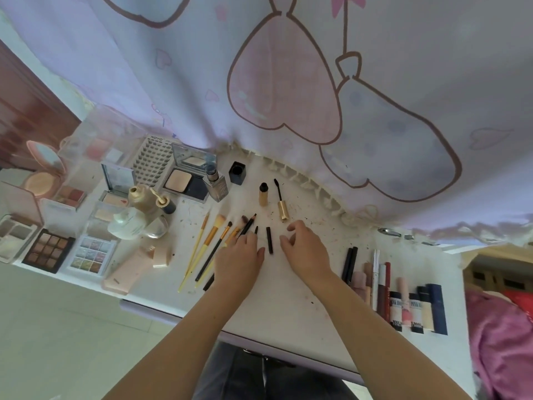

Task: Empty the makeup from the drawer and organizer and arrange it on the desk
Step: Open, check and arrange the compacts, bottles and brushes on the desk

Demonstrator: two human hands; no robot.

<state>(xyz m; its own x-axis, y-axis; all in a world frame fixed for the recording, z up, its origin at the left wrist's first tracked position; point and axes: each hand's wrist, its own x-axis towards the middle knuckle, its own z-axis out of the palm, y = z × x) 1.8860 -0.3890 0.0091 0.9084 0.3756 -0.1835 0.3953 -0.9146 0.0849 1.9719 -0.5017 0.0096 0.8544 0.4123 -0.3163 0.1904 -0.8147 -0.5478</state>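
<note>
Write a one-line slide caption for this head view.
Both hands, left and right, rest on the desk beside brushes, palettes and lined-up tubes.

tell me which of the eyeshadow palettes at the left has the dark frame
The brown-toned palette, nearest the desk's front edge. Its frame is black, while the pastel palette just right of it has a white frame.

White table [291, 295], surface speckled with dark crumbs. Left end: open eyeshadow palettes [49, 249], powder compacts [184, 180], cream and gold bottles [138, 209]. Centre: yellow-handled makeup brushes [202, 249] fanned out, short black stick [269, 240], gold-handled mascara wand [281, 202]. Right end, near front edge: row of lipstick and concealer tubes [398, 298] laid side by side.
</note>
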